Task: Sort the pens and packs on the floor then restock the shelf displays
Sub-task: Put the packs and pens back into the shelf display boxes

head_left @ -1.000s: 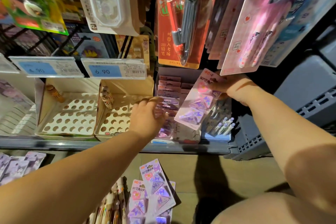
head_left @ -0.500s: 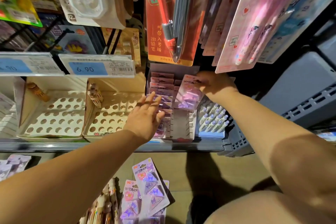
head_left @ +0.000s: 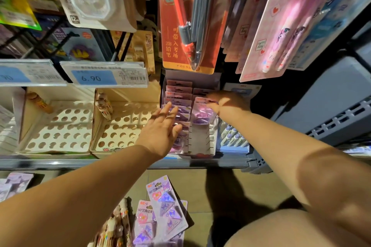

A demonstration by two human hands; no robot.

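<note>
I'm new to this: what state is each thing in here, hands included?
Left hand: open, fingers spread against stocked packs.
Right hand: pinching purple clip pack, standing in right column.
White slotted display box: front right slots empty.
Cream perforated pen tray: holes mostly empty.
Floor clip packs: lying flat, unstocked.

Your right hand has brought pack down from tilted hover above slotted display box. Pack now sits seated in box's right column, with your fingers pinching its top edge. Your left hand has uncurled: fingers were bunched, now straight and spread, lying over left column of packs.
</note>
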